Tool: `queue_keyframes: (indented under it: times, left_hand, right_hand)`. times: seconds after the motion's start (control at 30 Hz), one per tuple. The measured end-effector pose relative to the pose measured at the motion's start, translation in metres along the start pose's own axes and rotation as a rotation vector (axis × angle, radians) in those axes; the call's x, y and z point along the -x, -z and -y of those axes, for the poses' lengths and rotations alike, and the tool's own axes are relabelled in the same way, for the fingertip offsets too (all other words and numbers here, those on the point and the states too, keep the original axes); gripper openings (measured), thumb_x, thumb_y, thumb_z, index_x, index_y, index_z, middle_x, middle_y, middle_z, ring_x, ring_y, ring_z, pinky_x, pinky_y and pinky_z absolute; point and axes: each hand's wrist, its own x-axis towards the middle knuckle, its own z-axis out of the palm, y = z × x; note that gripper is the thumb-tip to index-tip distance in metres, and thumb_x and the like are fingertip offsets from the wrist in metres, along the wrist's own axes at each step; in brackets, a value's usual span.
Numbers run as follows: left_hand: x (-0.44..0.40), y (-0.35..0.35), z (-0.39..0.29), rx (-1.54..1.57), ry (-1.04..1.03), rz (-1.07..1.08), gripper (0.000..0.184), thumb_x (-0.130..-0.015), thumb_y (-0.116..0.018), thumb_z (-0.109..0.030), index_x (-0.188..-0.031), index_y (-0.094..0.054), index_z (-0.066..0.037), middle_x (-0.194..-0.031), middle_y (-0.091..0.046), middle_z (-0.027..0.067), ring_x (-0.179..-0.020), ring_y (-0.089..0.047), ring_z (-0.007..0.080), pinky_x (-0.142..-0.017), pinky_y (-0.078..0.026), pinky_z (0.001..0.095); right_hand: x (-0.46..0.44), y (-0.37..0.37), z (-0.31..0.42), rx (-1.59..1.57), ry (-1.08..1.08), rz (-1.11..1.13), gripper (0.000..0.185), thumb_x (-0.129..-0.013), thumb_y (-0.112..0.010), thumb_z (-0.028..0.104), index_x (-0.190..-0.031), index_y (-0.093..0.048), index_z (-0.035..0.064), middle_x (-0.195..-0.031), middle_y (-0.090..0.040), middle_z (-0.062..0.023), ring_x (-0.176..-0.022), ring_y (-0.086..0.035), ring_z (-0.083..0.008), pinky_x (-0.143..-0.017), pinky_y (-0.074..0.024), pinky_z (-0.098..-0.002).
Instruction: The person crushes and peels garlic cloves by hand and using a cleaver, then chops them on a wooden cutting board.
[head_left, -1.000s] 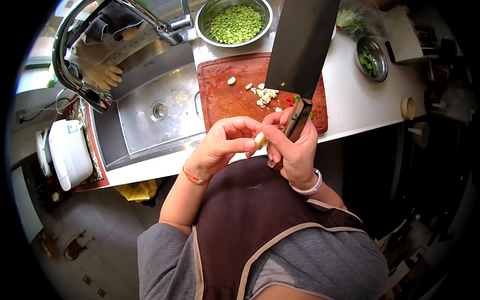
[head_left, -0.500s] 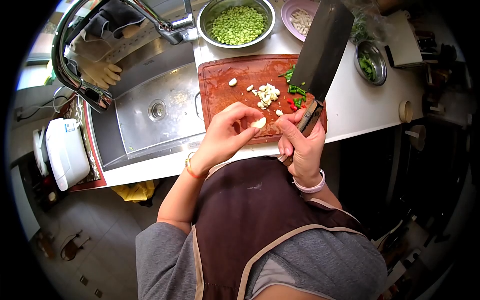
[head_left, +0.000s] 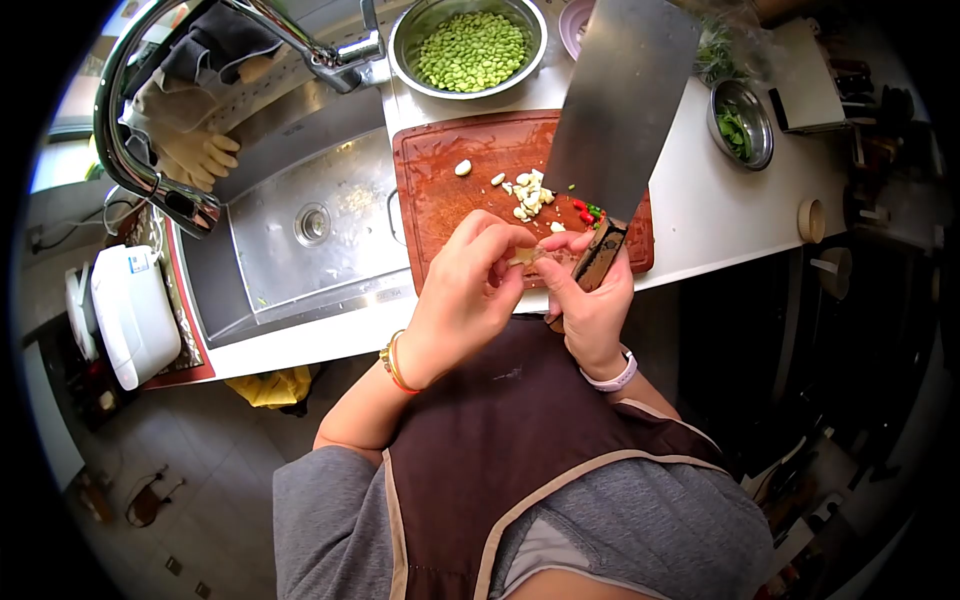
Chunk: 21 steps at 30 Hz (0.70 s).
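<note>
My right hand (head_left: pixel 597 315) is closed round the dark handle of a cleaver (head_left: pixel 625 105), its broad blade pointing up and away over the board. My left hand (head_left: pixel 468 285) pinches a garlic clove (head_left: pixel 524 257), partly hidden by the fingers. The right thumb and fingertips meet the clove too, so both hands are close together at the near edge of the brown cutting board (head_left: pixel 435 145). On the board lie a heap of chopped garlic (head_left: pixel 530 194), a few loose cloves, and cut red chili (head_left: pixel 585 212) with green pieces, partly covered by the blade.
A metal bowl of green beans (head_left: pixel 470 55) stands behind the board, beside a pink bowl (head_left: pixel 573 28) half hidden by the blade. At right is a small metal bowl of green leaves (head_left: pixel 738 130). The sink (head_left: pixel 310 265) and faucet (head_left: pixel 185 195) are at left.
My hands have come together, the left moving right to meet the right fingertips at the clove. The cleaver blade has turned flatter toward me and shifted left, covering more of the green pieces.
</note>
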Motion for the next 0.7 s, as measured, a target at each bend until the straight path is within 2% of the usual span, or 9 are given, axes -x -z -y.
queue_keyframes:
  times: [0.1,0.2,0.27,0.33,0.43,0.53,0.57,0.63,0.7]
  left_hand:
    - [0.0,-0.004,-0.003,0.007,0.018,-0.015,0.027,-0.071,-0.062,0.009,-0.096,-0.061,-0.002,-0.082,-0.053,0.0075,-0.07,-0.055,0.0169,-0.062,-0.046,0.0275]
    - [0.0,-0.002,-0.005,0.006,-0.014,-0.002,0.026,-0.075,-0.059,0.009,-0.1,-0.057,0.0,-0.082,-0.051,0.0092,-0.067,-0.054,0.0184,-0.059,-0.047,0.0283]
    - [0.002,-0.002,-0.004,0.006,-0.017,-0.002,0.026,-0.075,-0.06,0.008,-0.1,-0.057,0.0,-0.082,-0.051,0.0092,-0.067,-0.054,0.0181,-0.059,-0.047,0.0282]
    - [0.002,-0.003,-0.003,0.007,-0.022,-0.003,0.026,-0.075,-0.06,0.008,-0.1,-0.057,0.0,-0.081,-0.051,0.0092,-0.067,-0.054,0.0178,-0.059,-0.047,0.028]
    - [0.002,-0.004,0.002,0.079,0.032,-0.001,0.026,-0.076,-0.061,0.007,-0.1,-0.057,0.0,-0.081,-0.052,0.0077,-0.068,-0.054,0.0151,-0.061,-0.047,0.0261]
    - [0.004,0.0,0.009,0.303,0.208,0.035,0.026,-0.078,-0.061,0.006,-0.103,-0.057,0.0,-0.084,-0.052,0.0016,-0.073,-0.051,0.0071,-0.066,-0.046,0.0211]
    - [0.004,0.002,0.008,0.303,0.208,0.035,0.026,-0.078,-0.061,0.006,-0.103,-0.057,0.0,-0.084,-0.052,0.0016,-0.073,-0.051,0.0071,-0.066,-0.046,0.0211]
    - [0.004,0.003,0.007,0.49,0.32,0.045,0.027,-0.079,-0.061,0.005,-0.105,-0.057,-0.001,-0.085,-0.05,-0.0005,-0.075,-0.05,0.0047,-0.066,-0.045,0.0189]
    - [0.004,0.004,0.007,0.48,0.326,0.044,0.027,-0.079,-0.061,0.005,-0.105,-0.056,-0.001,-0.085,-0.05,-0.0009,-0.076,-0.05,0.0041,-0.067,-0.044,0.0183]
  right_hand:
    - [0.001,-0.004,-0.003,0.041,0.071,0.016,0.03,-0.082,-0.064,-0.006,-0.101,-0.043,0.0054,-0.095,-0.062,-0.0137,-0.05,-0.05,-0.0046,-0.042,-0.0382,-0.0162]
    - [0.002,-0.007,-0.001,0.032,0.037,-0.018,0.028,-0.083,-0.063,-0.006,-0.1,-0.044,0.0051,-0.093,-0.062,-0.0119,-0.052,-0.05,-0.0044,-0.043,-0.0382,-0.0159]
    - [0.001,-0.006,0.005,0.073,0.002,-0.033,0.025,-0.084,-0.061,-0.007,-0.097,-0.044,0.0052,-0.088,-0.061,-0.0055,-0.053,-0.05,-0.002,-0.045,-0.0385,-0.0172]
    - [-0.002,-0.004,0.002,0.085,0.023,-0.03,0.023,-0.084,-0.061,-0.006,-0.096,-0.044,0.0048,-0.086,-0.061,-0.005,-0.053,-0.049,-0.0022,-0.045,-0.0385,-0.0173]
    - [-0.003,-0.003,0.004,0.087,0.027,-0.036,0.021,-0.085,-0.061,-0.004,-0.096,-0.045,0.0043,-0.084,-0.061,-0.0045,-0.052,-0.049,-0.0026,-0.043,-0.0386,-0.0175]
    - [-0.003,-0.002,0.005,0.079,0.007,-0.056,0.021,-0.085,-0.062,-0.003,-0.096,-0.045,0.0039,-0.084,-0.061,-0.0045,-0.051,-0.05,-0.0029,-0.043,-0.0391,-0.0174]
    - [-0.003,-0.002,0.005,0.079,0.004,-0.066,0.021,-0.084,-0.062,-0.003,-0.096,-0.045,0.0037,-0.084,-0.061,-0.0045,-0.051,-0.05,-0.0029,-0.043,-0.0394,-0.0173]
    - [-0.004,0.001,0.005,0.076,0.005,-0.063,0.022,-0.084,-0.063,-0.003,-0.096,-0.045,0.0036,-0.086,-0.061,-0.0051,-0.051,-0.05,-0.0028,-0.043,-0.0395,-0.0173]
    - [-0.004,0.001,0.006,0.073,0.008,-0.061,0.023,-0.084,-0.063,-0.003,-0.097,-0.045,0.0034,-0.087,-0.062,-0.0056,-0.051,-0.05,-0.0028,-0.043,-0.0396,-0.0172]
